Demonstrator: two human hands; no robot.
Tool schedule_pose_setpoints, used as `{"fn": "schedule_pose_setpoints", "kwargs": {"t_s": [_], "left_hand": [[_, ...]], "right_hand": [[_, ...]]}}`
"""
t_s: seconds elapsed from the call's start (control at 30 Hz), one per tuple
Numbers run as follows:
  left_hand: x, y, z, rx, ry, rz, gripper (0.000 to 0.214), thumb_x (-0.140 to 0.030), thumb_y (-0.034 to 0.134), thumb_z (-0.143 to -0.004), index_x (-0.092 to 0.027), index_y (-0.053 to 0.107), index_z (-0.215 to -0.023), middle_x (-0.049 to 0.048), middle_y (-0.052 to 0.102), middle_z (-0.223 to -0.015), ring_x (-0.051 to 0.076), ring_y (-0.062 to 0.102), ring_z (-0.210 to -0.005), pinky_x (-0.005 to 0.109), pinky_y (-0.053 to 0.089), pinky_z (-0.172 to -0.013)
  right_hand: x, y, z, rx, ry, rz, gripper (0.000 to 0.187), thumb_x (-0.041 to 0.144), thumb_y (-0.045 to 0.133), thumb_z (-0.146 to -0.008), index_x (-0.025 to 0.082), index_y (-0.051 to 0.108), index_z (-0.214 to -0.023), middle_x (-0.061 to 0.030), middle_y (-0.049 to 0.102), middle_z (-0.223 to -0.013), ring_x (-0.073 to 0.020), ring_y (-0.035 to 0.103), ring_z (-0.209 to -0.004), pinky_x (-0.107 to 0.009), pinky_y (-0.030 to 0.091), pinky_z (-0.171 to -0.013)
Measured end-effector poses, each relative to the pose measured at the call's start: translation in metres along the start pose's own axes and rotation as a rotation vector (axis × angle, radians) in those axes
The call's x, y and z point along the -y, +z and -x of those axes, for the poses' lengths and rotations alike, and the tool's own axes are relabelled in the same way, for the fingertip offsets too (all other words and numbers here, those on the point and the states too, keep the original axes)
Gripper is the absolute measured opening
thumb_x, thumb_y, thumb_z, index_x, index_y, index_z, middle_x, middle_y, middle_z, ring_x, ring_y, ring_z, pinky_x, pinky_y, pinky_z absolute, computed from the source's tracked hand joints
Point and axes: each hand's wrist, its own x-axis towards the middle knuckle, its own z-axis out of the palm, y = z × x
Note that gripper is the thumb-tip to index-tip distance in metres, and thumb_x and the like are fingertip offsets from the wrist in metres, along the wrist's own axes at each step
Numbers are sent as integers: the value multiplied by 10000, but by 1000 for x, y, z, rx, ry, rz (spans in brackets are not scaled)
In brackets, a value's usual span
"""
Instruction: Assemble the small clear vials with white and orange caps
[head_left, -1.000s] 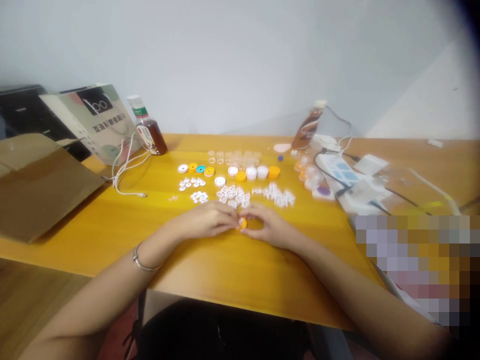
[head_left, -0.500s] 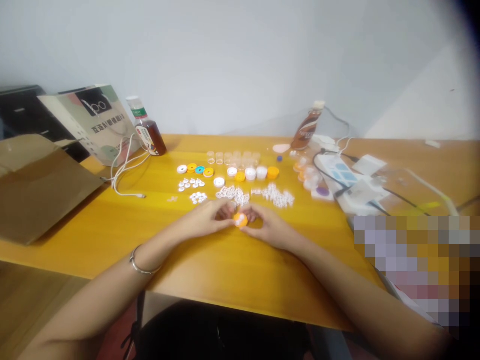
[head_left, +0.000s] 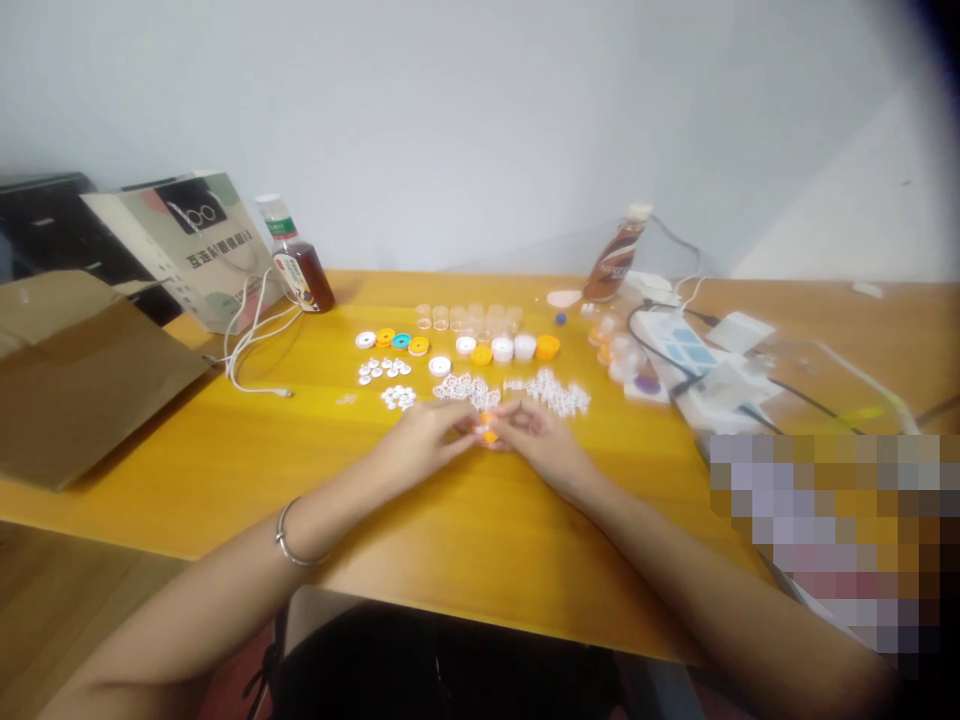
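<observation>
My left hand (head_left: 420,440) and my right hand (head_left: 536,440) meet over the middle of the yellow table (head_left: 465,520), fingers pinched together on a small orange cap (head_left: 489,430) held between them. Just beyond the fingertips lie heaps of small white plastic rings (head_left: 469,390) and white bits (head_left: 559,393). Farther back runs a row of white, orange and blue caps (head_left: 394,340), more caps (head_left: 510,347), and several clear little vials (head_left: 469,315). A silver bangle sits on my left wrist.
A brown-liquid bottle (head_left: 296,260) and a printed paper bag (head_left: 191,240) stand at the back left beside a white cable (head_left: 251,340). A cardboard box (head_left: 75,370) fills the left edge. A brown drink bottle (head_left: 615,255), power strip (head_left: 686,345) and chargers crowd the right.
Both hands have moved a little away from me, toward the white heaps, turning the orange cap between the fingertips so less of it shows.
</observation>
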Motion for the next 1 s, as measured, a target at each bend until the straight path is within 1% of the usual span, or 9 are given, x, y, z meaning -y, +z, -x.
{"fn": "schedule_pose_setpoints", "kwargs": {"t_s": [0.1, 0.2, 0.37, 0.43, 0.5, 0.63, 0.73, 0.87, 1.0], "left_hand": [[2, 6, 0, -65, 25, -129, 151, -266, 510, -853, -168, 624, -862, 31, 654, -808, 110, 584, -691, 233, 443, -635], [3, 11, 1, -99, 42, -259, 181, -251, 477, -868, -153, 626, -838, 45, 651, -781, 117, 581, -655, 238, 440, -596], [1, 15, 1, -156, 124, -446, 167, -191, 461, -854, -125, 605, -801, 58, 642, -750, 143, 582, -650, 269, 453, -593], [1, 15, 0, -193, 153, -453, 146, -189, 474, -842, -123, 600, -809, 54, 639, -741, 140, 580, -646, 273, 460, -599], [0, 13, 0, -216, 179, -408, 123, -185, 490, -833, -127, 599, -831, 49, 642, -753, 132, 585, -660, 267, 471, -615], [2, 8, 0, -202, 236, -296, 113, -178, 506, -834, -139, 603, -876, 56, 650, -834, 127, 603, -750, 258, 497, -682], [4, 5, 0, -189, 282, -259, 132, -208, 502, -854, -155, 614, -900, 58, 646, -881, 129, 606, -803, 261, 509, -718], [6, 4, 0, -188, 345, -295, 156, -211, 478, -875, -154, 622, -892, 63, 642, -905, 125, 607, -815, 258, 518, -726], [4, 2, 2, -189, 409, -422, 154, -205, 484, -867, -144, 624, -890, 80, 632, -941, 139, 598, -825, 272, 519, -717]], "right_hand": [[-2, 5, 2, -54, -33, 14, 290, 385, 711, -638, 188, 514, -718, 11, 639, -740, -106, 632, -680, -288, 546, -708], [-4, 9, 4, -77, -88, 27, 296, 403, 702, -646, 192, 505, -710, 10, 630, -734, -112, 633, -678, -308, 551, -732], [-5, 11, 5, -103, -154, 53, 293, 418, 692, -660, 198, 505, -714, 0, 629, -723, -137, 639, -701, -331, 553, -744], [-3, 11, 5, -113, -151, 32, 296, 409, 704, -647, 196, 507, -710, 4, 631, -714, -132, 637, -688, -328, 556, -737], [-1, 11, 5, -113, -112, -21, 300, 392, 721, -628, 192, 512, -705, 15, 632, -705, -116, 632, -668, -310, 559, -725], [2, 9, 5, -112, -15, -134, 292, 340, 755, -592, 182, 539, -708, 36, 638, -695, -81, 622, -636, -258, 557, -703], [3, 7, 5, -119, 2, -174, 281, 311, 766, -583, 179, 555, -713, 39, 645, -691, -75, 621, -630, -247, 555, -700], [4, 6, 5, -123, 12, -193, 262, 294, 765, -591, 179, 566, -716, 30, 658, -702, -87, 631, -641, -268, 554, -721], [4, 5, 5, -124, 18, -217, 262, 282, 770, -583, 177, 571, -717, 25, 665, -724, -83, 625, -633, -268, 552, -724]]}}
